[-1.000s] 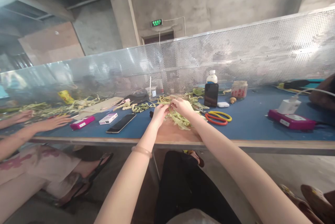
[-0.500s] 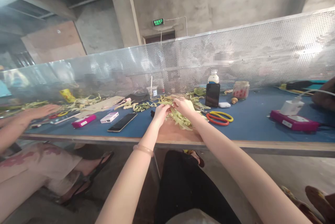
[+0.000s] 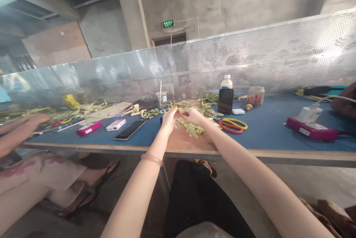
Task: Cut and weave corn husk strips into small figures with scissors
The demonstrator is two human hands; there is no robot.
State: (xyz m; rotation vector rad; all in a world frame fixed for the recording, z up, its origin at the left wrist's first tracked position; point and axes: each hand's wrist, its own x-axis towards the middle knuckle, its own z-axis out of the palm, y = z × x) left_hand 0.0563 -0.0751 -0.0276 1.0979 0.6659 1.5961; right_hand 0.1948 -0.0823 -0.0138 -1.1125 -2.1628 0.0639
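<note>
My left hand [image 3: 169,117], below a pinkish bangle [image 3: 151,159], has its fingers bent together at the left edge of a heap of pale green plant strips [image 3: 194,129]. Close beside it, my right hand [image 3: 194,115] is bent down with thumb and fingers pinched. The fingertips of both hands nearly meet; what lies between them is too small to make out. The strips lie over a brown board [image 3: 182,142] on the blue table. Scissors [image 3: 233,125] with red and yellow handles rest right of the heap.
A phone [image 3: 130,130], a small white box [image 3: 116,124] and a magenta box [image 3: 89,129] lie left. An upright phone [image 3: 226,100] leans before a bottle [image 3: 227,81]; a jar [image 3: 256,95] stands right. A co-worker's hand [image 3: 41,118] is far left. Perforated metal [image 3: 267,56] edges the table's back.
Both my hands have shifted slightly left, and the fingers of my left hand have lifted. The co-worker's hand at far left has drawn back to the left.
</note>
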